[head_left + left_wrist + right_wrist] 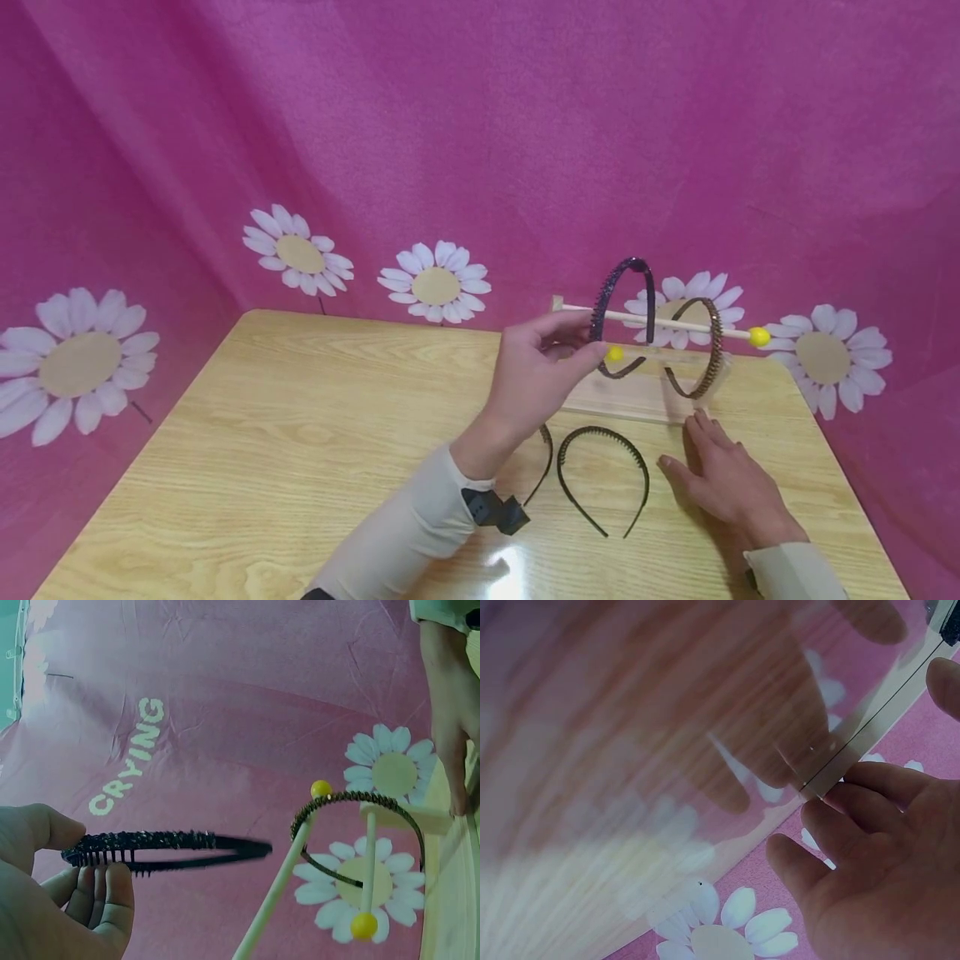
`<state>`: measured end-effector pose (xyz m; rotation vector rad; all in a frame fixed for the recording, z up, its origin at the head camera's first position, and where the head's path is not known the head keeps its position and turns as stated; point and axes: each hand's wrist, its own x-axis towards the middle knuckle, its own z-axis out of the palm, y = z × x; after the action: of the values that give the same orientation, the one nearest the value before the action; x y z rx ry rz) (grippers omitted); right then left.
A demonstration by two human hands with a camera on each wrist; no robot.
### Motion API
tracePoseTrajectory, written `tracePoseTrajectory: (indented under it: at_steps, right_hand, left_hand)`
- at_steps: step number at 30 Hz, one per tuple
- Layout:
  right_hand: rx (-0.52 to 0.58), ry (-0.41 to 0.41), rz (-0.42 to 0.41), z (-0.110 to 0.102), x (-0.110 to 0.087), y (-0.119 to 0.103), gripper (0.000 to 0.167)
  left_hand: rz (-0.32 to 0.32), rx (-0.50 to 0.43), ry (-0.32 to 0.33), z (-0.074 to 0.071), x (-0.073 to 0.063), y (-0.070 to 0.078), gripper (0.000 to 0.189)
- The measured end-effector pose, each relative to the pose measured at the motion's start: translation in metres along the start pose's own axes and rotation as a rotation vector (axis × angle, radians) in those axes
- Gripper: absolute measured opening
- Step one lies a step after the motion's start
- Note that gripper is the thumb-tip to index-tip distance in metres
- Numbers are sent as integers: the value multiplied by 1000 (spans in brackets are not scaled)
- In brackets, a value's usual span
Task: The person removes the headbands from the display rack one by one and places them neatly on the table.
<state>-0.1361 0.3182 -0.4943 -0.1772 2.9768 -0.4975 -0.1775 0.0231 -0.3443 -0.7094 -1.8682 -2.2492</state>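
Note:
My left hand [536,375] pinches a dark glittery headband [604,302] with inner teeth between thumb and fingers, holding it upright beside a wooden stand. In the left wrist view this headband stands apart from the stand's rods [276,896]. A brown toothed headband [717,350] hangs on the stand's rod near a yellow knob [759,337]. My right hand [738,487] rests palm down on the table, fingertips touching the stand's base [630,400]; its fingers are extended.
A black toothed headband [597,431] lies on the wooden table [300,467] in front of the stand. Another headband [551,454] is partly hidden behind my left wrist. A second yellow knob [614,354] sits close to my left thumb. Pink flowered cloth [487,125] hangs behind.

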Motion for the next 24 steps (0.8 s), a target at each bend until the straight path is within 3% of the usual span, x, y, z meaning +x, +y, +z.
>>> tracePoseTrajectory:
  at_steps: [9, 16, 24]
  right_hand:
    - [5, -4, -3, 0, 1, 2, 96]
    - [1, -2, -4, 0, 2, 2, 96]
    - [-4, -5, -2, 0, 1, 2, 96]
  left_hand:
    - [-101, 56, 8, -25, -7, 0, 28]
    - [-138, 88, -13, -46, -13, -5, 25]
    - [-227, 133, -1, -74, -16, -15, 20]
